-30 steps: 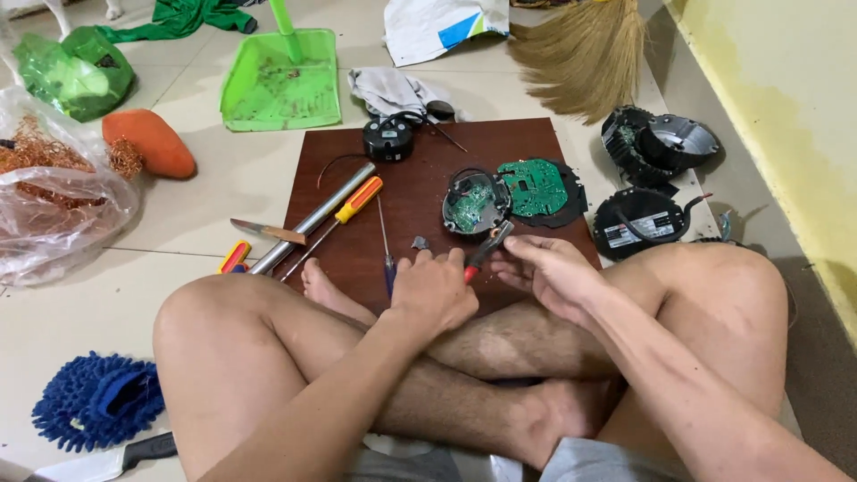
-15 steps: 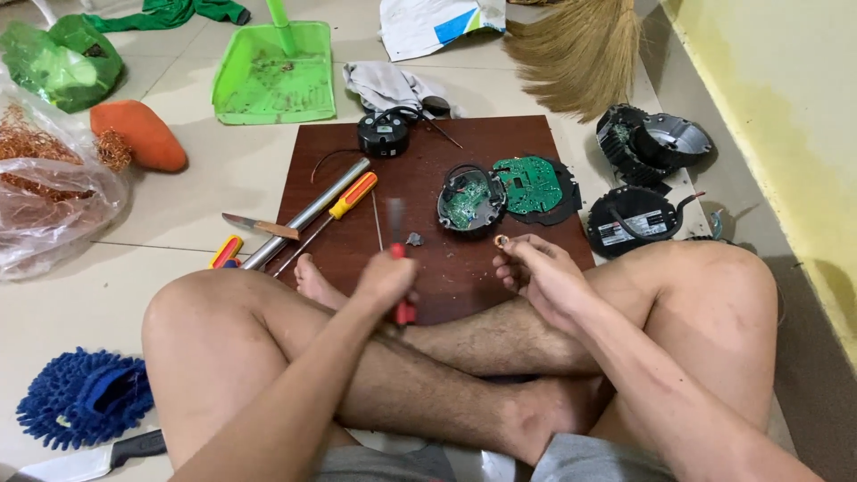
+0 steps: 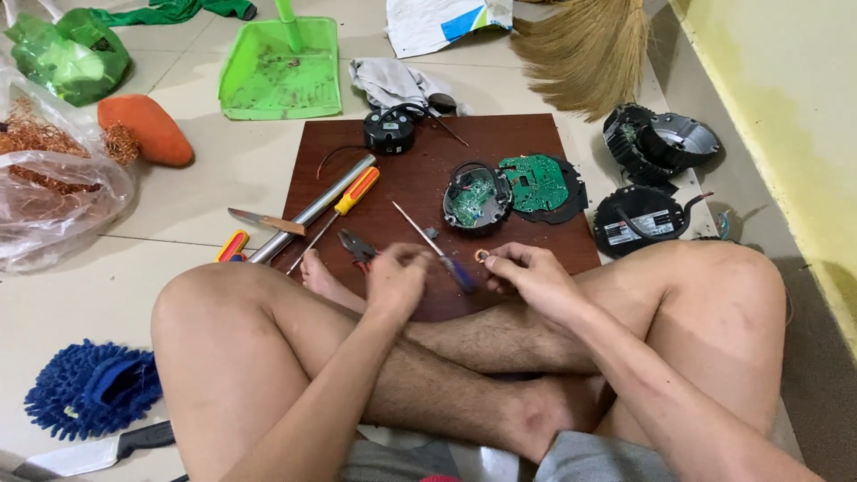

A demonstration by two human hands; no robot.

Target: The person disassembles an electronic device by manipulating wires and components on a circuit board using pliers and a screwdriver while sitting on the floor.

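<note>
I sit cross-legged at a dark brown board (image 3: 500, 134) on the floor. My left hand (image 3: 397, 278) rests curled over the red handles of black-jawed pliers (image 3: 355, 245) lying on the board. My right hand (image 3: 528, 272) pinches a small copper ring (image 3: 482, 256) between thumb and finger. Between the two hands a thin blue-handled screwdriver (image 3: 437, 250) lies at a slant. Just beyond them sit a round black housing with a circuit board (image 3: 473, 201) and a green circuit board (image 3: 534, 183).
An orange-handled screwdriver (image 3: 357, 192), a metal rod (image 3: 312, 210) and a knife (image 3: 263, 220) lie at the board's left. Black motor housings (image 3: 661, 143) stand right, with a dustpan (image 3: 281, 67), broom (image 3: 585, 54) and cloth (image 3: 397, 80) behind. A bag of copper wire (image 3: 54, 187) lies left.
My left hand drew back toward my legs with the pliers, then came forward and set them on the board. My right hand now shows the copper ring in its fingertips.
</note>
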